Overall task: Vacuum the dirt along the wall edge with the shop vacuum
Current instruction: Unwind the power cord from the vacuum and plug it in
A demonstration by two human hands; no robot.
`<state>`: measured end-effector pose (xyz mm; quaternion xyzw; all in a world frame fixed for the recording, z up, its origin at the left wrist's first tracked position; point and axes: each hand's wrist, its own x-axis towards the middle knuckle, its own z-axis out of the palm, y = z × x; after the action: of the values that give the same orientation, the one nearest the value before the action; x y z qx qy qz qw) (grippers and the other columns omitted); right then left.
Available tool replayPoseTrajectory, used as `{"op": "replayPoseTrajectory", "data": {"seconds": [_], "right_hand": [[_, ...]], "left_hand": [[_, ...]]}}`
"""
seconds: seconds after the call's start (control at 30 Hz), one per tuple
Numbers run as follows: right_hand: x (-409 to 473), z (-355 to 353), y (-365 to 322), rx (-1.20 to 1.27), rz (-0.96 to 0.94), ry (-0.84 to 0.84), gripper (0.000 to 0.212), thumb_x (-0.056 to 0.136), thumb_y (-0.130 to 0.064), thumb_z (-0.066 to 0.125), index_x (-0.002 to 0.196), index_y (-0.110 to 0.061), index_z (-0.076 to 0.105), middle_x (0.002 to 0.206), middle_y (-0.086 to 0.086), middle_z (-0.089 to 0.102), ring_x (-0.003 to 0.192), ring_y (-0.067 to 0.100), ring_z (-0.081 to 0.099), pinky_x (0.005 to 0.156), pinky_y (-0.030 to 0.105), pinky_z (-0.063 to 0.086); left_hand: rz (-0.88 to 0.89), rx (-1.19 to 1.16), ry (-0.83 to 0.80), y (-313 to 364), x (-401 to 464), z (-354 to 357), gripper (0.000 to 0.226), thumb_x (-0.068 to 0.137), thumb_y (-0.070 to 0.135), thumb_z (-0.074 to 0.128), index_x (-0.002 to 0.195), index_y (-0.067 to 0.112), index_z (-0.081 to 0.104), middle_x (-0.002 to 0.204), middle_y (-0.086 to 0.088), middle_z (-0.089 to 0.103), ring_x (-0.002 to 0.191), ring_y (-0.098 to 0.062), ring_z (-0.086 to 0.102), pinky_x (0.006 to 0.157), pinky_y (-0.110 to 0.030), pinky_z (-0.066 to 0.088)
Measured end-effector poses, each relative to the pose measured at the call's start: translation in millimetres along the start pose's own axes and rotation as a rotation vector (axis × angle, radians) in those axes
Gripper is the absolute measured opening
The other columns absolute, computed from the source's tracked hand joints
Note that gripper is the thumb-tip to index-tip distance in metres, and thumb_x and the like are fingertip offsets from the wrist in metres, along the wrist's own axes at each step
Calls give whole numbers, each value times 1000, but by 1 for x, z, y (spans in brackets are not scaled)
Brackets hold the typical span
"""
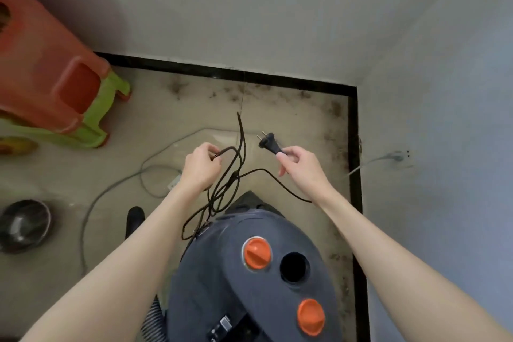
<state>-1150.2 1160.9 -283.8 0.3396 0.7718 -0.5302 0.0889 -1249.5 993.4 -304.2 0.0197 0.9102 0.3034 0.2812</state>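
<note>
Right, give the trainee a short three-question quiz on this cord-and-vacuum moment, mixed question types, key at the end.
1. True or false: the plug is already in the wall socket.
2. Multiple choice: the left hand grips A) the vacuum's hose, B) loops of the black cord, C) the orange knob.
3. Fill in: the dirt lies on the floor along the black ____ at the foot of the wall.

Key
1. False: the right hand pinches the cord just behind the plug, in the air above the floor.
2. B.
3. Baseboard.
</note>
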Motion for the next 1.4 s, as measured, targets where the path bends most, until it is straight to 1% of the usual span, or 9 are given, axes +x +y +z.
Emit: {"op": "replayPoseTrajectory", "data": {"seconds": [0.17,0.37,0.43,0.5,0.6,0.73,0.97,1.27,1.4], "right_hand": [[38,96,-8,-61,-1,30,20,97,-14,50,107,-4,64,66,-4,55,66,10,49,54,4,34],[87,200,-14,-113,61,-33,25,99,-23,48,112,-6,60,70,-3,53,64,8,47,55,19,35],[106,228,-14,-148,67,-41,29,99,-26,47,114,-6,61,73,-3,52,70,12,49,62,24,37],[124,254,-11,-260,46,-68,31,99,-25,48,116,-4,63,81,1,55,83,18,49,72,25,35],[146,288,3,-527,33,-146,28,97,-26,51,114,-9,66,100,12,64,95,29,56,76,27,39],[171,322,20,-691,13,-167,26,97,-27,51,112,-11,66,107,16,66,100,34,60,83,38,50],[236,384,47,-765,-115,-69,28,98,-26,50,111,-7,66,95,15,68,77,27,57,65,31,41],[323,485,102,-969,-183,-248,30,99,-26,47,115,-4,61,111,16,63,103,32,56,82,37,44],[338,518,133,-983,-122,-373,27,100,-25,45,116,-4,51,110,19,62,98,33,57,75,36,41]], "left_hand": [[115,-77,97,-75,49,-45,26,95,12,49,116,11,63,116,-6,65,107,-18,58,82,-16,37],[128,-213,106,-156,99,-84,15,94,16,53,103,18,64,83,5,57,80,-13,52,68,-20,38],[86,-74,-24,-188,113,-88,12,91,13,55,96,22,61,76,4,57,72,-14,53,56,-19,39],[27,142,-373,-218,123,-91,12,87,9,57,90,20,59,71,3,57,64,-11,52,52,-18,40],[11,411,-728,-259,136,-79,16,88,15,56,100,11,66,79,0,61,75,-15,55,71,-24,48],[24,523,-604,-308,160,-44,33,91,33,50,113,11,60,111,-10,65,101,-29,60,88,-35,49],[35,438,-502,-373,217,-3,64,94,48,42,148,17,24,151,-6,28,138,-25,30,113,-47,23],[-22,313,-705,-412,274,76,64,92,53,30,148,22,24,154,-4,27,143,-22,19,117,-44,-3],[-79,311,-664,-447,295,100,59,92,45,38,143,16,36,149,-8,34,134,-25,35,111,-38,25]]}}
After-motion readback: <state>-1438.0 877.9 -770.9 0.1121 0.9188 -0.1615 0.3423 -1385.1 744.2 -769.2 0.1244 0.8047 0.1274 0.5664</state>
